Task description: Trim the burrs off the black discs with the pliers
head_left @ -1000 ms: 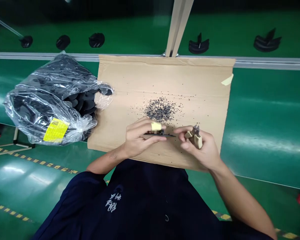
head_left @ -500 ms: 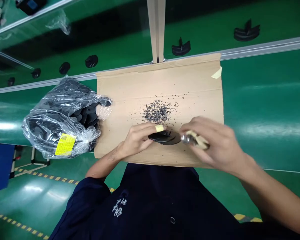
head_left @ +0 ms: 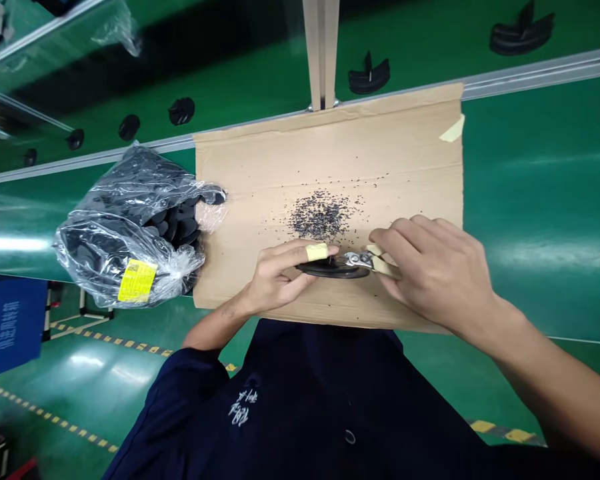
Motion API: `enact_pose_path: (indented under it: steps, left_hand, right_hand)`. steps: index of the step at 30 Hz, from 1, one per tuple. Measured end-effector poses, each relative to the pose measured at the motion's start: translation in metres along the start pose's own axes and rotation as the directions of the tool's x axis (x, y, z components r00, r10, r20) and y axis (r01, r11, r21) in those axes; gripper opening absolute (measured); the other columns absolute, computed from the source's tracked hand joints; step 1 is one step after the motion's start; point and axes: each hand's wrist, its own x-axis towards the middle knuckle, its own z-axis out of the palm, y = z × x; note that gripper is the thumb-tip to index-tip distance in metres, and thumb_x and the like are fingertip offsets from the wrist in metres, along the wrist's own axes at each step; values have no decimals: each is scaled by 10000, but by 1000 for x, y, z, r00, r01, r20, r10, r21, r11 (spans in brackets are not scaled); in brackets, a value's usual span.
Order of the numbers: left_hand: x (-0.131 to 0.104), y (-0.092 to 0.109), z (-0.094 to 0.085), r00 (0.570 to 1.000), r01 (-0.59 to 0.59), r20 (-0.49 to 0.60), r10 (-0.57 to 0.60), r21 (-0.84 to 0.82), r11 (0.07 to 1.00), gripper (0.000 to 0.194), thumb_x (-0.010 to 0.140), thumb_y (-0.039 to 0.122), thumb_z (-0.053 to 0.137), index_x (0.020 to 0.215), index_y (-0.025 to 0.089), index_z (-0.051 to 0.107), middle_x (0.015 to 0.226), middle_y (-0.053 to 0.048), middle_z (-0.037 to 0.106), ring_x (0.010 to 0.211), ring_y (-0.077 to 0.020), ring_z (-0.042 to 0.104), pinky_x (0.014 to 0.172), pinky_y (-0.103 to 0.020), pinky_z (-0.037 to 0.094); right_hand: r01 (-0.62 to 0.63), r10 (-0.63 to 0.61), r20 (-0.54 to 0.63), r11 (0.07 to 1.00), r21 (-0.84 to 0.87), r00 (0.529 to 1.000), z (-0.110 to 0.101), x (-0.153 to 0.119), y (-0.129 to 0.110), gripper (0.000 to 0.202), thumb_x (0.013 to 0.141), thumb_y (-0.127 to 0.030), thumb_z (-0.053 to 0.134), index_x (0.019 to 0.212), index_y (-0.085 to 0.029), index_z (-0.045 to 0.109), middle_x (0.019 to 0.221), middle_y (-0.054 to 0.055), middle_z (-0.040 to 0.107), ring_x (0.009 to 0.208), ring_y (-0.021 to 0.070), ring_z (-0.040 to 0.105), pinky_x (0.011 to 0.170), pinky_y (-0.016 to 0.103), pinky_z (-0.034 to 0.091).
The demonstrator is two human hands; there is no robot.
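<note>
Between the thumb and fingers of my left hand (head_left: 280, 275) is a black curved plastic part (head_left: 333, 269); yellow tape wraps one finger. My right hand (head_left: 433, 270) is closed around the pale handles of small metal pliers (head_left: 363, 259). The pliers' jaws lie against the upper side of the black part, close to my left fingertips. Under both hands lies a cardboard sheet (head_left: 250, 157), with a scatter of tiny black bits (head_left: 320, 215) just beyond the part.
A clear plastic bag (head_left: 130, 227) of black parts, with a yellow label, lies left of the cardboard. Behind a metal rail (head_left: 540, 75), several black parts rest on a green surface. A post (head_left: 322, 53) rises at the back centre. A blue bin (head_left: 10, 327) stands lower left.
The pliers have moved left from beside the black part onto it. The part is tilted differently in my left hand. The whole view has shifted slightly.
</note>
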Motion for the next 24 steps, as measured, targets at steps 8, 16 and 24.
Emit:
enact_pose_path:
  steps: [8, 16, 24]
  left_hand:
    - [1, 1, 0, 999, -30, 12, 30, 25, 999, 376, 934, 125, 679, 1297, 219, 702, 1079, -91, 800, 963, -140, 769, 832, -240, 644]
    - [-4, 2, -2, 1000, -15, 22, 15, -28, 1000, 424, 911, 178, 731, 1330, 226, 681, 1117, -102, 799, 980, -148, 781, 819, -225, 653]
    - [-7, 1, 3, 999, -36, 2, 36, -42, 998, 445, 904, 144, 725, 1339, 224, 676, 1037, -74, 814, 904, -151, 787, 801, -247, 661]
  right_hand:
    - [23, -21, 46, 999, -38, 999, -3, 4, -3, 176, 868, -125, 478, 891, -151, 651, 755, 97, 605, 702, 218, 455, 616, 349, 285]
    - [45, -38, 53, 990, -137, 998, -3, 7, -10, 234, 877, -38, 430, 794, -162, 611, 671, 67, 547, 630, 193, 391, 586, 336, 255]
    - [65, -61, 65, 996, -60, 996, -2, 9, -8, 272, 853, 10, 426, 725, -170, 584, 599, 33, 552, 531, 159, 392, 532, 310, 235]
